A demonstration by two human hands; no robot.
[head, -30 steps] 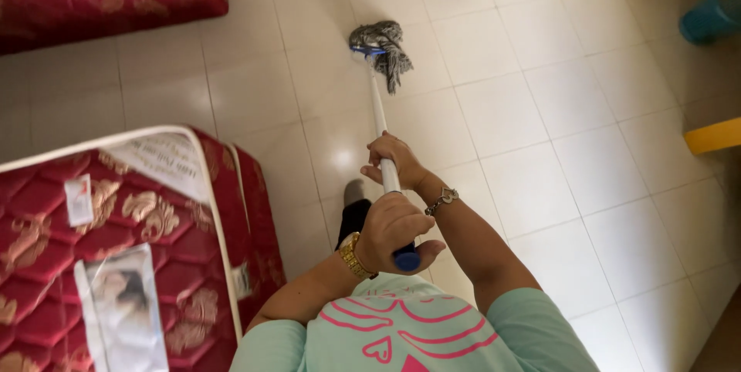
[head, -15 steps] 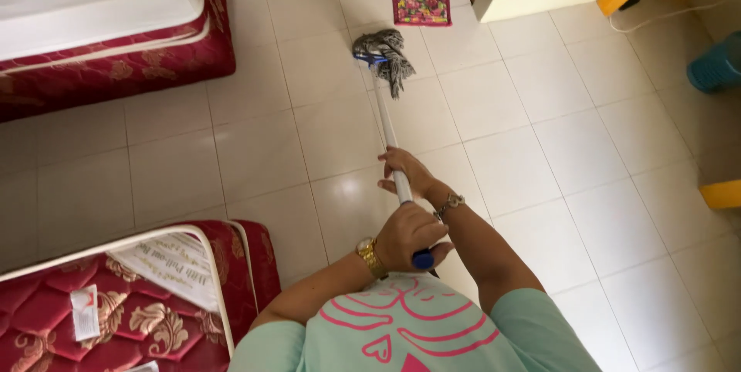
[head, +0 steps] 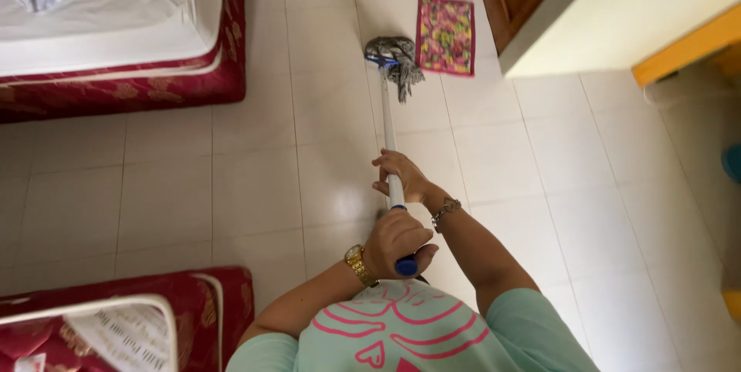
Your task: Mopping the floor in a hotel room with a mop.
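Bare-armed person in a mint-green short-sleeved top, seen from above.

The mint-green cotton top carried pink line drawings across its front: curved strokes fanning out from the middle, with a small heart outline and a solid pink shape below them. Its short sleeves ended above the elbows. A gold-coloured metal wristwatch circled the left wrist, and a dark beaded bracelet sat on the right wrist. Both hands were ungloved.
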